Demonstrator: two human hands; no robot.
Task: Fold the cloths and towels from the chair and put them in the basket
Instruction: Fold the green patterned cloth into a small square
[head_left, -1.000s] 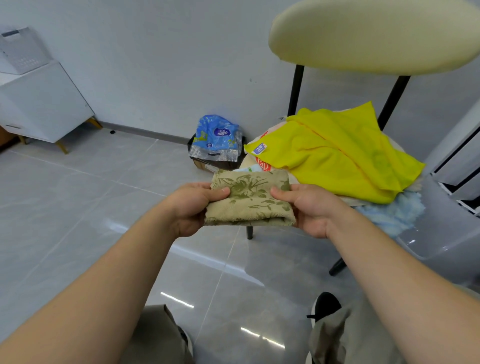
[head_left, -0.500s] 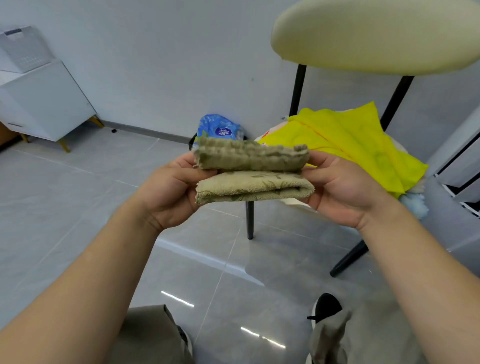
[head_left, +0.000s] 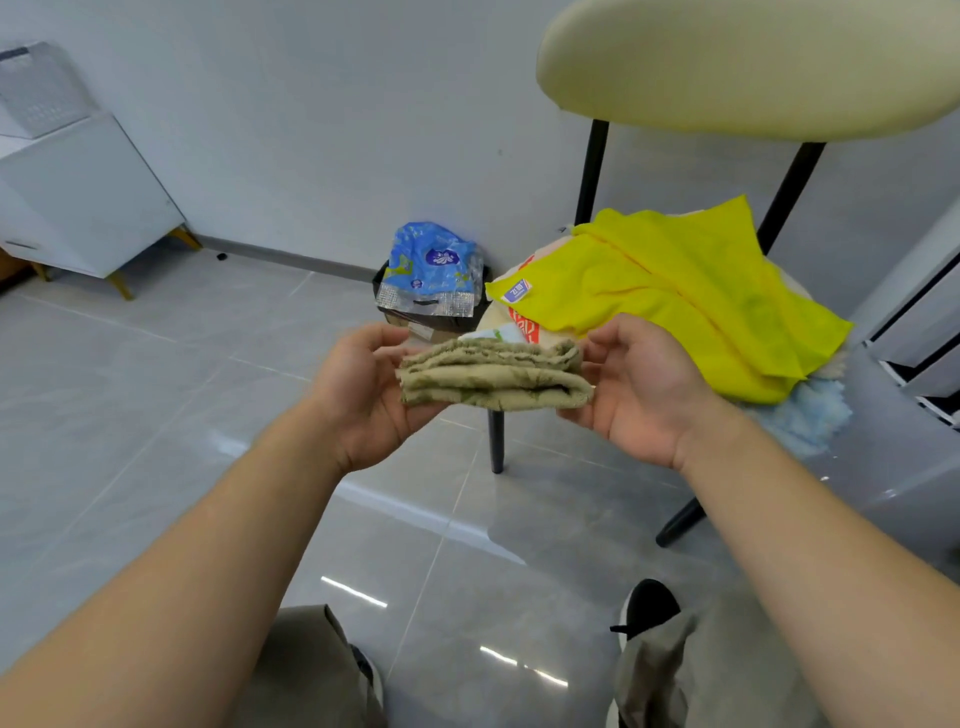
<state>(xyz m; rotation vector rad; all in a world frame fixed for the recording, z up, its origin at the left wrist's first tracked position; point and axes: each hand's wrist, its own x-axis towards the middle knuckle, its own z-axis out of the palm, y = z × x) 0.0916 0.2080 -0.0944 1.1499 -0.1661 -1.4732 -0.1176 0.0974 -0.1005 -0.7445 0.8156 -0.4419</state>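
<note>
A small olive-green towel with a leaf pattern is folded into a thick flat bundle in front of me. My left hand holds its left end, thumb on top and fingers beneath. My right hand holds its right end the same way. Just behind the towel stands the chair with a cream backrest and black legs. On its seat lie a bright yellow cloth, a white cloth with red print and a pale blue fluffy cloth. No basket shows plainly.
A black bin with a blue plastic bag stands on the grey tiled floor by the wall. A white cabinet is at the far left. A grey rounded object and white furniture sit at the right edge. My knees and shoes are below.
The towel's upper half has been folded down onto its lower half, making a thicker, flatter bundle. Both hands have dropped slightly with it, in front of the chair.
</note>
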